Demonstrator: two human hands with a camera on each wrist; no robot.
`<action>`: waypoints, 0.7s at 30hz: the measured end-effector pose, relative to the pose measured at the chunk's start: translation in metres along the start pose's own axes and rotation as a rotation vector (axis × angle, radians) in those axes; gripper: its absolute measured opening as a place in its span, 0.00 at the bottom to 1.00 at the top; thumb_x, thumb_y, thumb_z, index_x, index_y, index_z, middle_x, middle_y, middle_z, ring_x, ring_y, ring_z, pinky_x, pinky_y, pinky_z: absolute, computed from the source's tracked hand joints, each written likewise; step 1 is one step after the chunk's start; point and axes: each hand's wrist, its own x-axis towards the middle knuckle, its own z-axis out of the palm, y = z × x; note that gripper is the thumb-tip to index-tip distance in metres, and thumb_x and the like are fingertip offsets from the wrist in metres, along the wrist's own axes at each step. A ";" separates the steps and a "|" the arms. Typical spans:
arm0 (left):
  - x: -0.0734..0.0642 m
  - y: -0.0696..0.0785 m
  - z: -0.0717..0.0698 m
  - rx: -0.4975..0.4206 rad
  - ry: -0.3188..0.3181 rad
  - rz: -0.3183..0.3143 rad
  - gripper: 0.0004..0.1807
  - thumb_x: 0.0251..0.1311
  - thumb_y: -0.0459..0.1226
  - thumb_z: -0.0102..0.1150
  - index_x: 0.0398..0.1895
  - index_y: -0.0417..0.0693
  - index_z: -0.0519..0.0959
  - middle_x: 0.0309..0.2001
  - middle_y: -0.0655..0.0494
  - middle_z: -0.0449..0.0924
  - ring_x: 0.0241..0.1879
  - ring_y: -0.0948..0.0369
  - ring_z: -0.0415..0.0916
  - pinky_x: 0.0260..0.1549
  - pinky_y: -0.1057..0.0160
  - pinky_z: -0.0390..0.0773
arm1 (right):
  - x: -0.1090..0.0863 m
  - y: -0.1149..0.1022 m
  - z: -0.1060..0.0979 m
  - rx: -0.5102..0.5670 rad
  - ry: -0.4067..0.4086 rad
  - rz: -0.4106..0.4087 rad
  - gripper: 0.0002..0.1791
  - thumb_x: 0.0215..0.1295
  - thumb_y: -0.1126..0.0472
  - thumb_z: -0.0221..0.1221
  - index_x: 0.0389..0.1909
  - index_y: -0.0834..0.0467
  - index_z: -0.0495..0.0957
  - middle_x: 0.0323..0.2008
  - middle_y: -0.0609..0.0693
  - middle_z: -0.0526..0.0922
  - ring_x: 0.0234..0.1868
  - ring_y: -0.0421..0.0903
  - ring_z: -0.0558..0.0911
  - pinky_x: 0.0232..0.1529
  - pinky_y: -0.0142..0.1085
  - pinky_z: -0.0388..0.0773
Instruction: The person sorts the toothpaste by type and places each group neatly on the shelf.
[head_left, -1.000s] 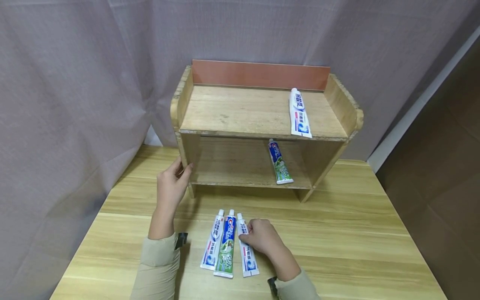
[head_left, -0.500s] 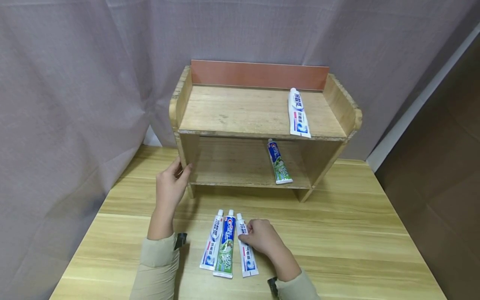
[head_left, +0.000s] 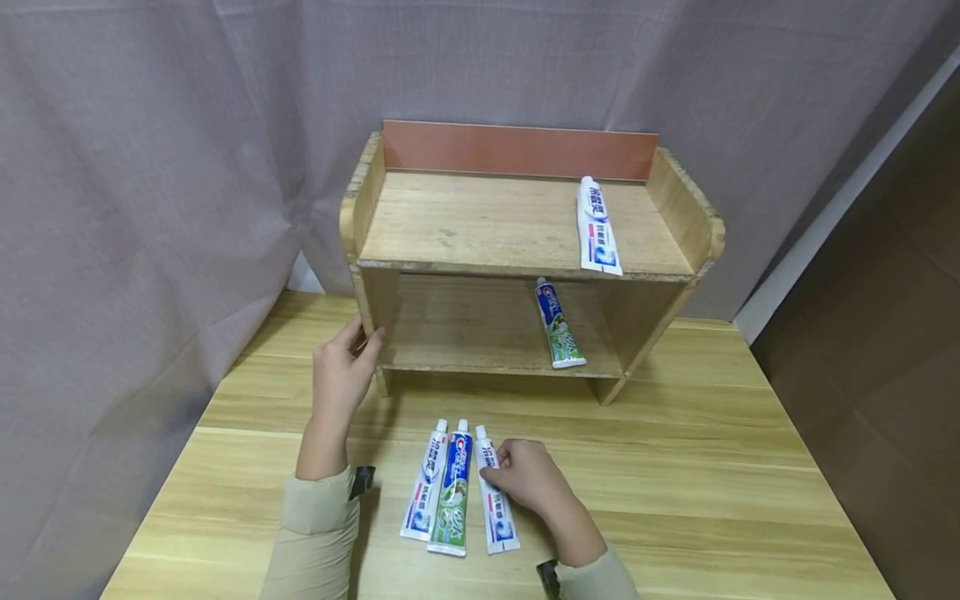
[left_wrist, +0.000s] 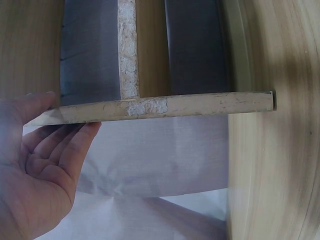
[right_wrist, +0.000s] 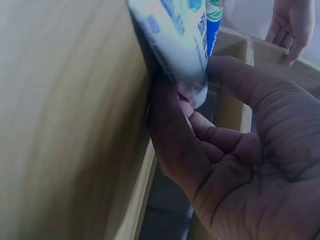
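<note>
My left hand (head_left: 341, 367) grips the left side panel of a small wooden shelf (head_left: 472, 225). In the left wrist view the thumb lies on one face of the panel (left_wrist: 195, 105) and the fingers on the other. Down on the table, my right hand (head_left: 534, 477) pinches a white toothpaste tube (head_left: 498, 521) between thumb and fingers. Just left of it lies a blue-green toothpaste tube (head_left: 453, 492), overlapping another white toothpaste tube (head_left: 423, 487). All three have their caps toward the shelf. The right wrist view shows the held tube (right_wrist: 182, 45) close up.
A white toothpaste tube (head_left: 597, 227) lies on the upper board, right of centre. Below it, a blue-green toothpaste tube (head_left: 558, 325) lies on the lower board. The wood-grain table (head_left: 712, 467) meets a grey curtain (head_left: 187, 167) behind and a brown panel (head_left: 877, 333) at right.
My right hand and the white tube it pinches have shifted very slightly right, away from the blue-green tube. My left hand stays on the shelf panel.
</note>
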 end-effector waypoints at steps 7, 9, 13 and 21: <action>0.000 0.000 0.000 -0.005 -0.004 0.007 0.17 0.69 0.39 0.62 0.59 0.45 0.82 0.51 0.41 0.84 0.50 0.47 0.84 0.46 0.57 0.87 | 0.000 0.003 0.000 0.026 0.009 -0.013 0.11 0.59 0.56 0.70 0.28 0.57 0.79 0.17 0.44 0.76 0.16 0.38 0.73 0.16 0.28 0.70; -0.001 0.001 0.000 -0.007 -0.003 0.006 0.18 0.69 0.39 0.62 0.59 0.45 0.82 0.51 0.41 0.84 0.50 0.47 0.84 0.46 0.57 0.87 | 0.000 0.003 0.000 0.032 0.008 -0.015 0.11 0.59 0.55 0.70 0.29 0.57 0.79 0.17 0.44 0.76 0.17 0.38 0.73 0.16 0.28 0.71; -0.001 0.001 -0.001 -0.006 -0.003 0.004 0.18 0.69 0.39 0.62 0.59 0.45 0.81 0.51 0.41 0.84 0.50 0.47 0.84 0.46 0.57 0.87 | 0.001 0.005 0.000 0.032 0.009 -0.024 0.11 0.59 0.54 0.70 0.30 0.56 0.79 0.19 0.44 0.76 0.18 0.38 0.73 0.17 0.28 0.71; 0.000 -0.001 -0.001 -0.001 -0.003 0.019 0.18 0.69 0.39 0.62 0.59 0.45 0.81 0.51 0.41 0.84 0.50 0.47 0.84 0.46 0.57 0.87 | 0.000 0.007 -0.003 0.068 0.019 -0.024 0.12 0.59 0.55 0.70 0.32 0.58 0.80 0.21 0.45 0.77 0.20 0.39 0.74 0.19 0.29 0.73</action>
